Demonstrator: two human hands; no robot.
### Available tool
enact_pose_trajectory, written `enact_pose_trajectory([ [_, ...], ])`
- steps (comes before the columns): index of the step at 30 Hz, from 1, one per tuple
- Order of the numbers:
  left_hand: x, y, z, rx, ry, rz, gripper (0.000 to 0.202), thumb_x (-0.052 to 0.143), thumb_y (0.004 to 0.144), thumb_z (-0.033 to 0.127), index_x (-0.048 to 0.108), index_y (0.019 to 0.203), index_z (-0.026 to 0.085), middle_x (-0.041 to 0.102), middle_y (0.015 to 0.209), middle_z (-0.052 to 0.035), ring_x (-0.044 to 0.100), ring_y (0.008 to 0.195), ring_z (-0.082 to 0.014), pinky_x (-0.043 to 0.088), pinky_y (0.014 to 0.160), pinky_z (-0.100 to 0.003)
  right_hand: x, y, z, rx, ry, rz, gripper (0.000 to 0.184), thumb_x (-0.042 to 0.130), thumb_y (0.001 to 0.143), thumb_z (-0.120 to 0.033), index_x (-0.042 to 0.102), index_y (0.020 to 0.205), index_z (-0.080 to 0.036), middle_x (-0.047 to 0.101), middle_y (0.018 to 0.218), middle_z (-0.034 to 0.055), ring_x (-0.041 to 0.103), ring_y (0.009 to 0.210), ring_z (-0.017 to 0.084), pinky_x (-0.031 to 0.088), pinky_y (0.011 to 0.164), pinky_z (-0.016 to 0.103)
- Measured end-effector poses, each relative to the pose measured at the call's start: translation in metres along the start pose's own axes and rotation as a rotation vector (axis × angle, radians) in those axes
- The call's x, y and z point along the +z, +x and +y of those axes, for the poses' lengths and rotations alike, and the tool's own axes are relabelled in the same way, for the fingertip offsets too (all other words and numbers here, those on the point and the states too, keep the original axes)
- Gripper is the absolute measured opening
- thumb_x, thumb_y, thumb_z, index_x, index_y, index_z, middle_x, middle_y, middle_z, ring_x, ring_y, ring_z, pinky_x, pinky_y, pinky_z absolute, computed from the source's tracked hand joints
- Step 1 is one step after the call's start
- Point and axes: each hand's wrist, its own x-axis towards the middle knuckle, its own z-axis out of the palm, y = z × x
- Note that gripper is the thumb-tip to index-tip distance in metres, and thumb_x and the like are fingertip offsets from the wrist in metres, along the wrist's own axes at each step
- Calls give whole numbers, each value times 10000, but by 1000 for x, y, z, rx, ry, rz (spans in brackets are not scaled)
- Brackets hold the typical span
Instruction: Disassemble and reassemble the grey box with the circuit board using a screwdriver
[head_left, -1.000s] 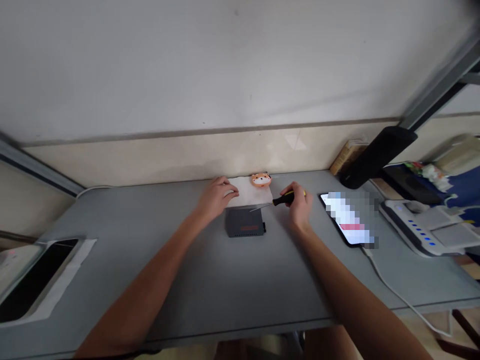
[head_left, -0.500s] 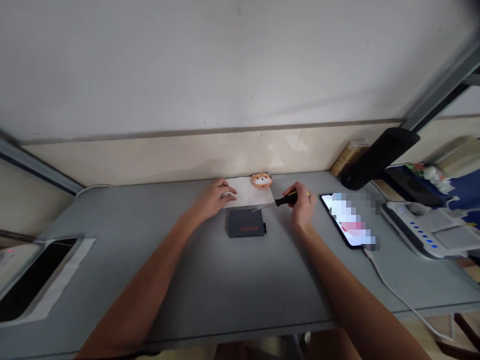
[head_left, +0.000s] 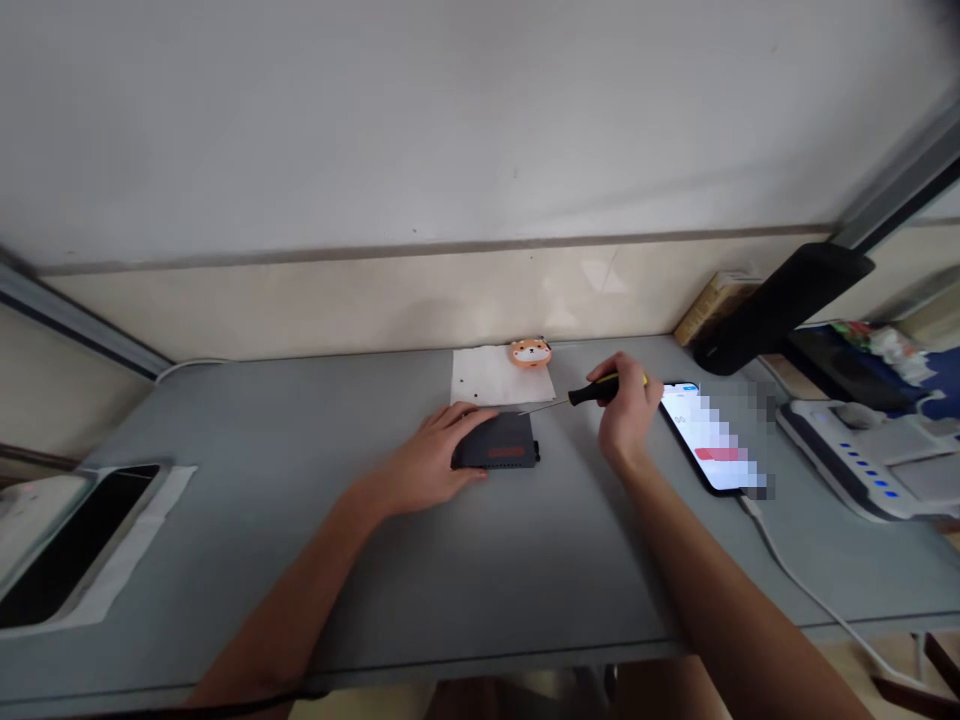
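Note:
A small dark grey box with a red label [head_left: 501, 442] lies on the grey table [head_left: 480, 560]. My left hand [head_left: 435, 460] grips its left end, fingers wrapped over the top edge. My right hand [head_left: 628, 412] is closed on a screwdriver with a black and yellow handle [head_left: 600, 389]; its thin shaft points left, with the tip just above the box's far edge. Behind the box lies a white paper sheet [head_left: 495, 380] with a few tiny dark specks on it. An orange animal-shaped object [head_left: 530, 352] sits at the sheet's far right corner.
A lit phone [head_left: 709, 436] on a white cable [head_left: 810, 590] lies right of my right hand. A black lamp head [head_left: 780, 305], a white device with blue lights [head_left: 855, 455] and clutter fill the right side. A dark tablet on white cloth [head_left: 67, 545] sits at the left edge.
My left hand came back from the white sheet and took hold of the dark box's left end. My right hand with the screwdriver stayed beside the box. The view shifted slightly.

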Motion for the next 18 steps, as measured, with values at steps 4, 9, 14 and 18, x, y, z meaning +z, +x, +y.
enact_pose_trajectory([
  [4, -10, -3, -8, 73, -75, -81, 585, 607, 894, 138, 544, 1436, 350, 408, 1602, -61, 387, 1489, -296, 406, 1192, -480, -2, -2, -4, -65, -46, -9, 378, 475, 833, -407, 582, 525, -216, 488, 516, -7, 444, 502, 129, 340, 478, 274],
  [9, -2, -1, -3, 36, -196, -22, 670, 670, 890, 260, 441, 1517, 310, 356, 1621, -111, 326, 1524, -330, 362, 1212, -518, -1, -7, -8, -163, -130, -121, 352, 472, 816, -370, 550, 504, -227, 446, 490, -16, 433, 512, 137, 333, 500, 282],
  [14, 15, 6, 4, 3, -290, 122, 561, 641, 914, 284, 493, 1455, 317, 492, 1497, -98, 551, 1329, -287, 508, 1085, -458, 2, -14, -4, -231, -179, -245, 380, 457, 888, -374, 572, 559, -224, 477, 489, -25, 448, 498, 136, 343, 505, 277],
  [18, 12, 7, -5, 11, -509, -55, 547, 595, 907, 233, 502, 1437, 329, 522, 1494, -90, 701, 1025, -222, 614, 850, -377, 3, -17, -1, -292, -215, -312, 394, 444, 911, -360, 554, 559, -220, 512, 501, -20, 471, 502, 130, 358, 523, 274],
])
